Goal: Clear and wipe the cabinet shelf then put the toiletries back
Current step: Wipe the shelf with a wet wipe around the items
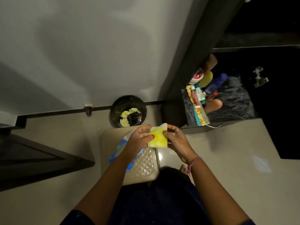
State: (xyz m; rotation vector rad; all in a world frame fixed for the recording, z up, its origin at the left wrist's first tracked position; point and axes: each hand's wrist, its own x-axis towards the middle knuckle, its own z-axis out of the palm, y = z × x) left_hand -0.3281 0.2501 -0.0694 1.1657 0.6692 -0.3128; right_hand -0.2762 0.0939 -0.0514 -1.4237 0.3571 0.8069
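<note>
Over a quilted beige stool (146,168) bearing a blue-and-white packet (121,149), the left hand (138,140) and right hand (176,140) together pinch a yellow-stained wipe (158,138), while toiletries (198,95) crowd the dark cabinet shelf (235,101) at right.

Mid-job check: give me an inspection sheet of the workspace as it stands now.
Surface: dark marbled cabinet shelf, right side bare.
Job's things: yellow-stained wipe held between both hands; toiletries (tubes, a comb, a blue bottle) crowded on the shelf's left side.
Clutter: black bin holds crumpled yellow wipes; blue-and-white packet on the quilted stool.
Grippers: left hand and right hand each pinch the wipe.
Cables: a thin wire-like loop at the shelf's front edge; cannot tell what it is.
Surroundings: pale wall, beige floor, dark furniture at left.
</note>
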